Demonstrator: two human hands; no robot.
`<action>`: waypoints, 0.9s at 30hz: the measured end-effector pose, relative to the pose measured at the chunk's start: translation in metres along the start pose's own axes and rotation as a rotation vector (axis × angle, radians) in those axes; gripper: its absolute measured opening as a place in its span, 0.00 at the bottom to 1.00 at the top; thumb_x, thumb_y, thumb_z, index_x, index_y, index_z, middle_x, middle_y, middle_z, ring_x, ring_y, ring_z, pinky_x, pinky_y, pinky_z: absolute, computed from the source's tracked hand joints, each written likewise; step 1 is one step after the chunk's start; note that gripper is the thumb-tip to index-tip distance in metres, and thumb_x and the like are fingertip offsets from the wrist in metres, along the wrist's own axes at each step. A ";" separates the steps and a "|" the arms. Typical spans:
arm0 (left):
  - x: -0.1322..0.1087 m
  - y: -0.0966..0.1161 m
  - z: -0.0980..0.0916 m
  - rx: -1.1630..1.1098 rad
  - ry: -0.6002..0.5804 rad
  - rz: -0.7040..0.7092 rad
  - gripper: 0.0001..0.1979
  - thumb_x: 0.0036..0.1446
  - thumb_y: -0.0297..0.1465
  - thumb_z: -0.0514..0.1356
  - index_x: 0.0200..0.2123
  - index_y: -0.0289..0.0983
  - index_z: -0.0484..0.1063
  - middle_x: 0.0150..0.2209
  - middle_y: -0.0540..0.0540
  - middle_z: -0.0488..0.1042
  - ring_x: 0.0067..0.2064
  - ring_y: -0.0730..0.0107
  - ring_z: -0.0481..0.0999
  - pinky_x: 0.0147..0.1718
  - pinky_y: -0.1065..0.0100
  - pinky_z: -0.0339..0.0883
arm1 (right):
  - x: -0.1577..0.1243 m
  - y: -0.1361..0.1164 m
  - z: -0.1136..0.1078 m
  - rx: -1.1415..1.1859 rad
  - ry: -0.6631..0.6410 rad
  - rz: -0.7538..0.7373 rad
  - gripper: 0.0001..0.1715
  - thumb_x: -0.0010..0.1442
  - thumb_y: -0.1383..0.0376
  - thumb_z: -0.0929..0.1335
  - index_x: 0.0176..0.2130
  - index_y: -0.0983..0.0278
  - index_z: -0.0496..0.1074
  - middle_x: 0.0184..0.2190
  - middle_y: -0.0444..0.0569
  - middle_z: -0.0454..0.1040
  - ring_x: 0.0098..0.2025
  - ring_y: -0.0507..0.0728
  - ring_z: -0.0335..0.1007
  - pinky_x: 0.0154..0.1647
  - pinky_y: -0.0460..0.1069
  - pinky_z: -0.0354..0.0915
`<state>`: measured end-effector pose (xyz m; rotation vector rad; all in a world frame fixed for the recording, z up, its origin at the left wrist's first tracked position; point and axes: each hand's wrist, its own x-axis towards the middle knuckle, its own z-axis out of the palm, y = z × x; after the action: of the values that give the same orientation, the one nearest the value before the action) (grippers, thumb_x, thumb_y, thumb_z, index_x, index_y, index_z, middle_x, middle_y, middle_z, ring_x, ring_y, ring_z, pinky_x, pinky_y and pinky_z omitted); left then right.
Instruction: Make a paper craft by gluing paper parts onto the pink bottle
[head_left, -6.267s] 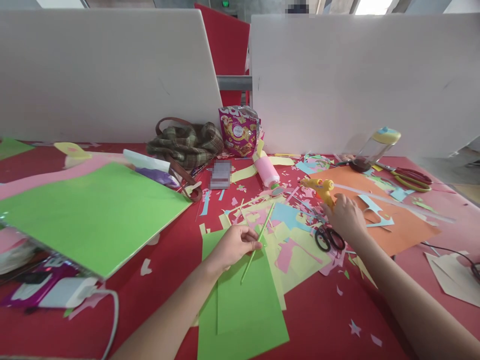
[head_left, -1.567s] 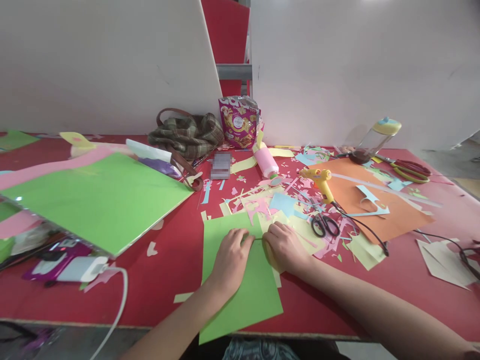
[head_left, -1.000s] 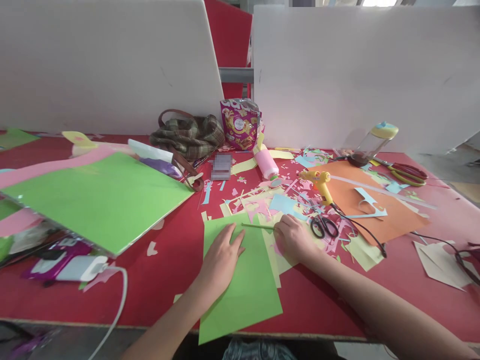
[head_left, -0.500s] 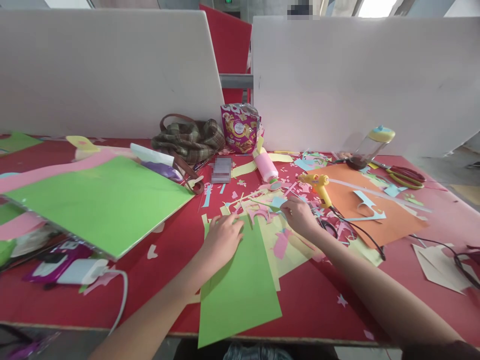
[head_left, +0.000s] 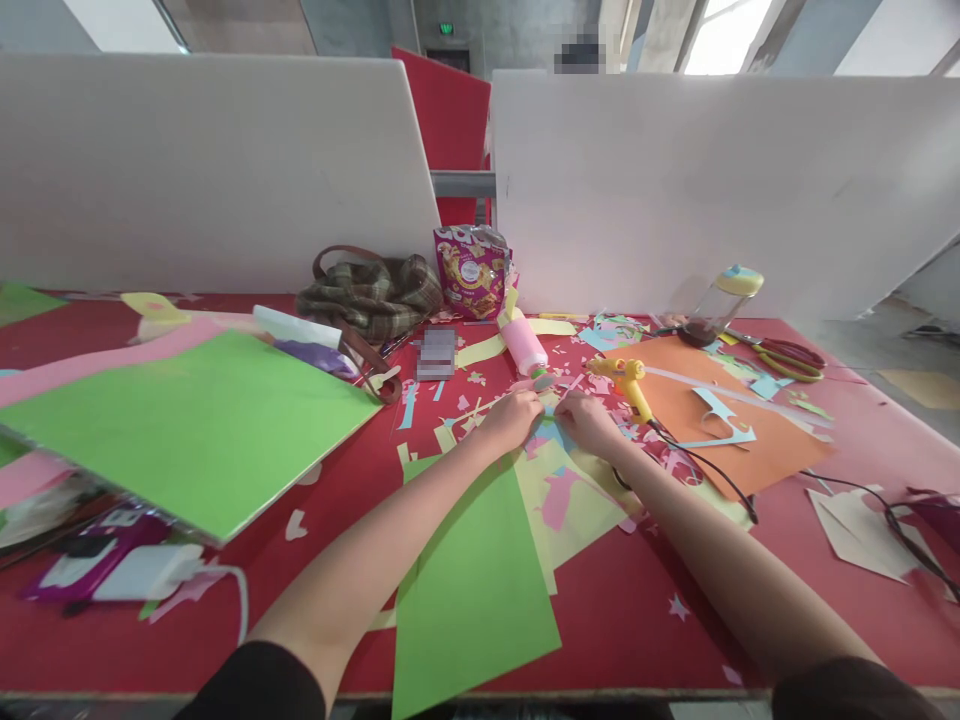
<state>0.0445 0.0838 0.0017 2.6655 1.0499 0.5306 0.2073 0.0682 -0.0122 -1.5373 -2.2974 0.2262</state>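
Observation:
My left hand [head_left: 513,420] and my right hand [head_left: 589,422] are close together above the scrap-covered middle of the table. Their fingertips pinch a small green paper strip [head_left: 550,412] that shows in the narrow gap between them; most of it is hidden by the fingers. Under my left forearm lies a green paper sheet [head_left: 472,600], partly over pale yellow paper [head_left: 577,520]. Just beyond the fingers a pink bottle [head_left: 523,343] lies tilted. The yellow glue gun [head_left: 630,385] rests to the right of my right hand.
A large green board [head_left: 195,430] covers the left side of the red table. Orange paper [head_left: 720,420], red-handled scissors [head_left: 791,355] and a clear bottle [head_left: 716,308] are at the right. A plaid bag [head_left: 375,295] and a purple snack bag [head_left: 472,272] stand at the back. Cables cross the right side.
My left hand has lifted off the green sheet and moved forward and right to meet my right hand at the strip. The view has tilted up a little.

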 end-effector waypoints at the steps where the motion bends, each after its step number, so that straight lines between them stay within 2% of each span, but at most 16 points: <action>1: 0.002 -0.001 0.003 -0.007 -0.001 0.007 0.12 0.47 0.19 0.48 0.27 0.32 0.71 0.30 0.43 0.71 0.34 0.64 0.69 0.32 0.66 0.62 | 0.000 0.000 0.000 -0.008 -0.005 -0.001 0.11 0.46 0.76 0.59 0.24 0.67 0.68 0.26 0.49 0.68 0.28 0.52 0.63 0.28 0.43 0.57; 7: 0.004 -0.010 0.014 -0.046 0.021 0.011 0.12 0.46 0.19 0.49 0.27 0.32 0.72 0.29 0.43 0.71 0.33 0.65 0.69 0.30 0.67 0.63 | -0.002 -0.002 0.004 -0.069 -0.007 0.004 0.12 0.49 0.75 0.58 0.27 0.67 0.68 0.29 0.50 0.67 0.31 0.53 0.63 0.30 0.44 0.57; 15: -0.001 -0.018 0.017 -0.088 0.065 0.028 0.11 0.48 0.21 0.50 0.30 0.33 0.71 0.32 0.44 0.71 0.35 0.67 0.69 0.34 0.67 0.63 | -0.005 -0.002 0.008 -0.146 -0.019 -0.009 0.13 0.52 0.74 0.57 0.31 0.68 0.68 0.30 0.52 0.66 0.32 0.54 0.62 0.33 0.46 0.56; 18: -0.003 -0.018 0.017 -0.090 0.074 0.032 0.09 0.50 0.24 0.51 0.31 0.34 0.71 0.32 0.45 0.71 0.35 0.69 0.69 0.35 0.69 0.63 | -0.005 -0.001 0.008 -0.159 -0.022 -0.016 0.13 0.53 0.74 0.57 0.32 0.68 0.68 0.31 0.52 0.66 0.33 0.54 0.62 0.33 0.46 0.56; 27: -0.006 -0.011 0.021 0.031 0.059 0.002 0.12 0.51 0.22 0.48 0.27 0.33 0.70 0.28 0.45 0.68 0.35 0.68 0.67 0.33 0.68 0.61 | -0.008 -0.007 0.009 -0.240 -0.021 -0.031 0.11 0.54 0.72 0.57 0.32 0.67 0.67 0.31 0.52 0.65 0.34 0.55 0.60 0.35 0.47 0.56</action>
<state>0.0425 0.0862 -0.0221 2.6931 1.0806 0.6017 0.2010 0.0591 -0.0195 -1.6158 -2.4353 -0.0442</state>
